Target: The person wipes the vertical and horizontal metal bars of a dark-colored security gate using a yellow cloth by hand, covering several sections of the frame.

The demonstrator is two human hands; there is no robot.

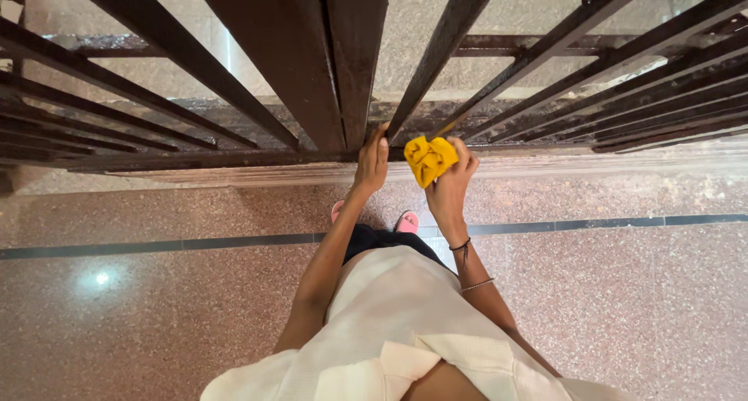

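Note:
I look down along a dark metal gate point(312, 66) with long vertical bars. My left hand point(372, 161) grips one of the thick middle bars low down, near the bottom rail. Just to its right, my right hand point(452, 184) holds a crumpled yellow cloth point(428, 158) pressed against the lower part of a neighbouring bar. Thin bangles and a dark thread circle my right wrist. Below the hands my white top and pink slippers point(407, 222) show.
The gate stands on a pale stone threshold point(608, 167). The floor under me is reddish speckled terrazzo point(156, 307) with a thin dark inlay strip point(156, 245) running across. Beyond the bars lies a lighter speckled floor.

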